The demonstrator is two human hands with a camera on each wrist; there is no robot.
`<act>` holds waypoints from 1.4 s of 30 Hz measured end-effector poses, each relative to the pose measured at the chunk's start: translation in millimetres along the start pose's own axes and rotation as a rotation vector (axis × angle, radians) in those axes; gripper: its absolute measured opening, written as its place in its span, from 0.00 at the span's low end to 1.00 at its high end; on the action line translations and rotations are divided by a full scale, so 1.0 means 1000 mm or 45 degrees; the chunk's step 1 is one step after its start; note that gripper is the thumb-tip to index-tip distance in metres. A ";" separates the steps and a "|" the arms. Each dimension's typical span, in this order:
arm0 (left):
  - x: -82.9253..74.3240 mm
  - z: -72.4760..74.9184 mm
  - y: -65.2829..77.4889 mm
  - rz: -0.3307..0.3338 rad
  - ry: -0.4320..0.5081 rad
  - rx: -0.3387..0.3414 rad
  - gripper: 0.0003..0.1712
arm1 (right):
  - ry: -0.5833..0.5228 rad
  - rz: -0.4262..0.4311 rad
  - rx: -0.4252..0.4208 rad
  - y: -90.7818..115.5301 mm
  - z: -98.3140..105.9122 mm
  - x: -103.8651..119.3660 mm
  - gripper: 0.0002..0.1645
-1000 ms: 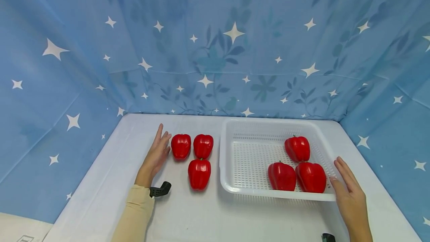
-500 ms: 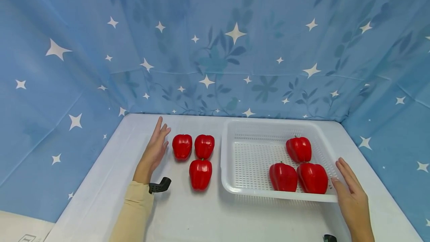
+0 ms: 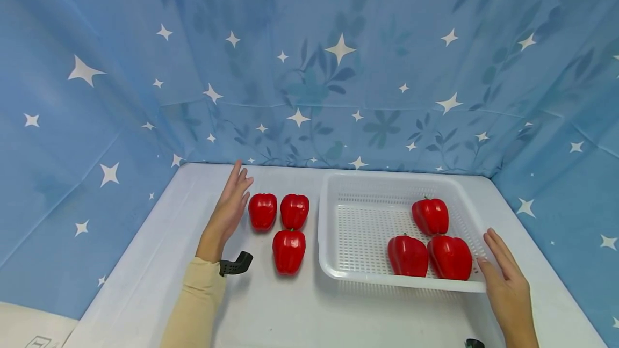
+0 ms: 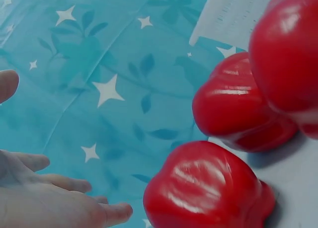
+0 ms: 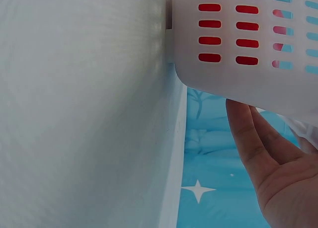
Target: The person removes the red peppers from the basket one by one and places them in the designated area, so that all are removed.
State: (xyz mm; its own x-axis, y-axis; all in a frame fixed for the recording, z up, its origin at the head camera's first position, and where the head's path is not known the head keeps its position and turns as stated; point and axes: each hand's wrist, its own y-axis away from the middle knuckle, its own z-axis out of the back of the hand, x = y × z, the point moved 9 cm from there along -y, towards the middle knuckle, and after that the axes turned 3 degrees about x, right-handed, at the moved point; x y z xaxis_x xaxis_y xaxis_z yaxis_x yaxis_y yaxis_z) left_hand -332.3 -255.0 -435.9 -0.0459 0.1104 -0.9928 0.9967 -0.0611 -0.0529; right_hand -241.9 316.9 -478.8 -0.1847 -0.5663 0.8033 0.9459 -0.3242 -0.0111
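Note:
My left hand point(image 3: 229, 205) hovers with spread, extended fingers at the left side of a group of three red bell peppers. They are the left pepper point(image 3: 263, 212), the right pepper point(image 3: 295, 211) and the front pepper point(image 3: 288, 251). In the left wrist view these fingers point(image 4: 64, 183) hold nothing, beside the nearest bell pepper point(image 4: 203, 188). A white perforated basket point(image 3: 411, 281) stands on the right with three more red bell peppers point(image 3: 450, 258) inside. My right hand point(image 3: 508, 286) rests at its front right rim, and in the right wrist view straight fingers point(image 5: 243, 128) meet its side.
A white-covered table point(image 3: 309, 316) lies beneath everything. Blue curtain point(image 3: 309, 69) with white stars and leaves hangs behind and at both sides. Black wrist camera mounts point(image 3: 236, 265) stick out from the wrists.
The left hand has shifted forward past the left pepper, then slightly right, fingers still extended. The right hand, basket and peppers hold their places; the view shifts slightly.

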 end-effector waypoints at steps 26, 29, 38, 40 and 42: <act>-0.029 -0.087 -0.029 -0.123 0.005 0.175 0.42 | -0.002 0.013 -0.002 0.001 0.000 0.001 0.36; -0.032 -0.098 -0.030 -0.134 -0.017 0.207 0.43 | -0.002 0.012 -0.002 0.000 0.000 0.001 0.36; -0.039 -0.126 -0.034 -0.167 0.004 0.259 0.43 | -0.016 0.018 -0.016 0.000 0.001 0.002 0.36; -0.040 -0.132 -0.035 -0.171 0.015 0.262 0.43 | -0.020 0.006 -0.011 0.000 0.001 0.001 0.36; -0.039 -0.137 -0.036 -0.164 0.023 0.262 0.44 | -0.019 -0.006 -0.007 0.000 0.001 0.000 0.36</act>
State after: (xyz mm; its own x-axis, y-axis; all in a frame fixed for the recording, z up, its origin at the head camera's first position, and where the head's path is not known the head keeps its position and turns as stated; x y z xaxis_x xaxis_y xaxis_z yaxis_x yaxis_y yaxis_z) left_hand -357.2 -121.5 -380.4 -0.1686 0.1482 -0.9745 0.9482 -0.2457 -0.2014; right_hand -241.7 317.7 -478.2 -0.1850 -0.5536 0.8120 0.9437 -0.3307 -0.0106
